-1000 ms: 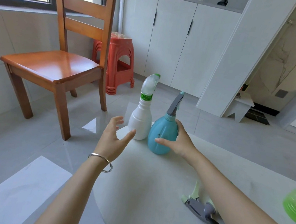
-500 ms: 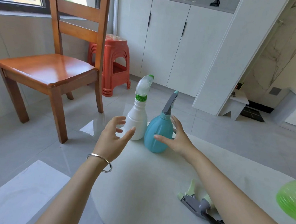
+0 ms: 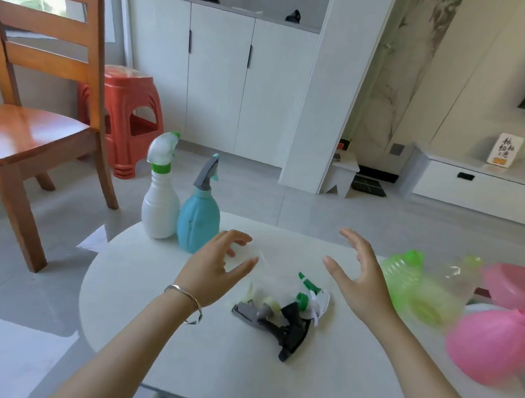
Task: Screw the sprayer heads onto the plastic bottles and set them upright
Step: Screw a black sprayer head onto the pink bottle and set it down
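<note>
Two finished bottles stand upright at the table's far left corner: a white bottle (image 3: 160, 208) with a white and green sprayer, and beside it a blue bottle (image 3: 197, 224) with a grey sprayer. Loose sprayer heads (image 3: 288, 313) in grey, black and green-white lie in a heap mid-table. A green bottle (image 3: 402, 281), a clear bottle (image 3: 454, 275) and a pink bottle (image 3: 490, 346) lie on their sides at the right, blurred. My left hand (image 3: 215, 274) and my right hand (image 3: 359, 278) hover open over the table, either side of the heap, holding nothing.
The round white table (image 3: 151, 342) has its edge close at left and front. A pink basin (image 3: 518, 287) sits at the far right. On the floor to the left stand a wooden chair (image 3: 27, 131) and a red plastic stool (image 3: 125, 115). White cabinets line the back wall.
My right hand has let go of the blue bottle and swung right. My left hand has moved right too. The view has turned right, bringing the sprayer heads and lying bottles into sight.
</note>
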A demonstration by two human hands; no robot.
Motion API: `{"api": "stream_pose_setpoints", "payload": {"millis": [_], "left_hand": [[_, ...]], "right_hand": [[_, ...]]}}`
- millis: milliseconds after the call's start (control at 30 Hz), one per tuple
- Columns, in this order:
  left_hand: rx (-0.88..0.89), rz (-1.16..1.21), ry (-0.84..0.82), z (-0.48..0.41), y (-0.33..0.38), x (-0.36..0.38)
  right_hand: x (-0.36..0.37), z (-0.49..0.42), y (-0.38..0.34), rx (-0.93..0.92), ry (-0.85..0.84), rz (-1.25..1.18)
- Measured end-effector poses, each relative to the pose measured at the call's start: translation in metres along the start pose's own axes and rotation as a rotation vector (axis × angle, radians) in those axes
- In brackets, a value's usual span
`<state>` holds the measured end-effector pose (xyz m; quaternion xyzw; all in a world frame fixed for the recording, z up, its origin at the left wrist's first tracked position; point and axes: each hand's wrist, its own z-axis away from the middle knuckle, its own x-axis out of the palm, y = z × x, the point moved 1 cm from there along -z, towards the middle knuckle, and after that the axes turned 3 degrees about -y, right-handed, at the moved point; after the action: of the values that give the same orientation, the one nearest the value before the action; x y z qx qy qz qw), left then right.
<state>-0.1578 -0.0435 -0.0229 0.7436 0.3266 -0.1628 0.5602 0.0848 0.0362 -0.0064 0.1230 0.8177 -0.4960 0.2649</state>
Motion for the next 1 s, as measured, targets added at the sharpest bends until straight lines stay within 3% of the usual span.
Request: {"api": "stream_pose_setpoints", "payload": {"millis": [133,300,467,567,800,1000], "left_hand": [[0.058,-0.041,-0.086,-0.002,0.032,0.038],[0.115,-0.093,-0.168,-0.006,0.061,0.085],[0.148,-0.122,-0.229,-0.01,0.081,0.125],[0.155,-0.12,-0.242,-0.012,0.088,0.146],[0.195,-0.128,-0.285,-0.007,0.091,0.171],[0.193,-0.136,-0.3,-0.005,0.093,0.17]], "right_hand": [[-0.055,0.018,0.021,0.03,0.133,0.137],[-0.115,0.039,0.049,0.053,0.268,0.479],[-0.167,0.058,0.093,0.281,0.305,0.616],[-0.183,0.069,0.119,0.335,0.26,0.6],[-0.188,0.077,0.154,0.481,0.262,0.158],[-0.184,0.076,0.144,0.534,0.257,0.203]]}}
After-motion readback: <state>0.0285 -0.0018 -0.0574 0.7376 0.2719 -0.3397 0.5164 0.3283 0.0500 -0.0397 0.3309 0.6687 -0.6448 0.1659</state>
